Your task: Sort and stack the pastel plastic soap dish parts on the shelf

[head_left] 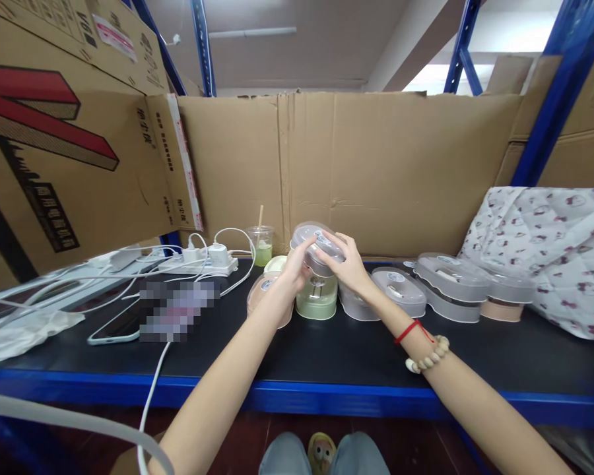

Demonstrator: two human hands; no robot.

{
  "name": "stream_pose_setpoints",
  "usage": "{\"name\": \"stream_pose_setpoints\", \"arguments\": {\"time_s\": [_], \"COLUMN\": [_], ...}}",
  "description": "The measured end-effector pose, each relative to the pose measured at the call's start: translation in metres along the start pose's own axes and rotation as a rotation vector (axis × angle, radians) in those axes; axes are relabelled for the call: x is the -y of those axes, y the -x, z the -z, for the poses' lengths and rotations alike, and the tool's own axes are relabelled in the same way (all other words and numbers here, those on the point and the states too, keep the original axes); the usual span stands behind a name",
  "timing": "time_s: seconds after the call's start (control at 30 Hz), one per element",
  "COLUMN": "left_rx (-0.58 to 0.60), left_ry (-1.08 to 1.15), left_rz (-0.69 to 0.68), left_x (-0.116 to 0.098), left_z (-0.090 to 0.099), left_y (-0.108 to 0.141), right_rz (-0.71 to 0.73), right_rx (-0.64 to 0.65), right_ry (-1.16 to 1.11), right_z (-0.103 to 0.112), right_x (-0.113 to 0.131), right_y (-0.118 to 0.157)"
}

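Both hands are closed around a grey plastic container with a clear lid [307, 232], held tilted above the black shelf. My left hand [297, 267] grips its left side, and my right hand [345, 260] has its fingers over the lid and right side. Directly below is a light green container [317, 307] with a clear lid; whether the two touch I cannot tell. A peach container [260, 300] stands to the left, partly behind my left forearm. To the right are a grey container [359, 307], partly hidden by my right wrist, and another grey lidded container [400, 293].
Stacked grey containers [450, 280] and a peach one [502, 310] stand further right, beside a patterned white cloth [564, 257]. At left are a phone [116, 328], a power strip [222, 266] with white cables and a plastic cup [262, 251] with a straw. Cardboard [376, 171] walls the back.
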State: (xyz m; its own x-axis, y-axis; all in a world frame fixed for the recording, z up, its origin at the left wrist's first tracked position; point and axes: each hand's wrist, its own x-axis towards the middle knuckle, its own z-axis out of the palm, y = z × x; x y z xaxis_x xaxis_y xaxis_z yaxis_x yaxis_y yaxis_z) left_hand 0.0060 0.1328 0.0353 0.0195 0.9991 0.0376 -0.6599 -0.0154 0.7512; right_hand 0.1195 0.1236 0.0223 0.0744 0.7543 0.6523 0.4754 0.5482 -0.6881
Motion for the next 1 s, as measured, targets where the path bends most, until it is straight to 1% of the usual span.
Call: {"name": "stream_pose_setpoints", "arguments": {"time_s": [0.13, 0.23, 0.33, 0.47, 0.63, 0.8, 0.87, 0.9, 1.0], "left_rx": [0.023, -0.008, -0.036, -0.014, 0.041, 0.029, 0.025, 0.026, 0.023], "left_ry": [-0.002, 0.018, 0.037, 0.028, -0.048, -0.051, -0.053, -0.054, -0.038], "left_rz": [0.075, 0.146, 0.17, 0.148, 0.053, -0.006, -0.009, -0.005, -0.002], "left_x": [-0.006, -0.009, -0.011, -0.009, 0.002, 0.004, 0.002, 0.001, -0.003], "left_z": [-0.005, -0.01, -0.01, -0.004, 0.006, 0.008, 0.008, 0.007, 0.002], "left_y": [0.01, 0.015, 0.013, 0.006, -0.006, -0.012, -0.011, -0.01, -0.005], "right_rz": [0.032, 0.068, 0.083, 0.096, 0.068, 0.046, 0.018, -0.021, -0.216], "right_rx": [-0.017, -0.041, -0.05, -0.032, -0.063, -0.046, -0.043, -0.043, -0.025], "right_ry": [0.013, 0.01, 0.041, 0.072, -0.005, -0.083, -0.156, -0.201, -0.315], "right_z": [0.002, 0.001, 0.0, -0.001, -0.001, -0.002, -0.002, -0.002, -0.001], "right_x": [-0.003, -0.006, -0.007, -0.008, -0.009, -0.007, -0.006, -0.005, 0.0], "right_y": [-0.001, -0.001, 0.0, 0.001, 0.0, 0.0, 0.001, 0.001, 0.0]}}
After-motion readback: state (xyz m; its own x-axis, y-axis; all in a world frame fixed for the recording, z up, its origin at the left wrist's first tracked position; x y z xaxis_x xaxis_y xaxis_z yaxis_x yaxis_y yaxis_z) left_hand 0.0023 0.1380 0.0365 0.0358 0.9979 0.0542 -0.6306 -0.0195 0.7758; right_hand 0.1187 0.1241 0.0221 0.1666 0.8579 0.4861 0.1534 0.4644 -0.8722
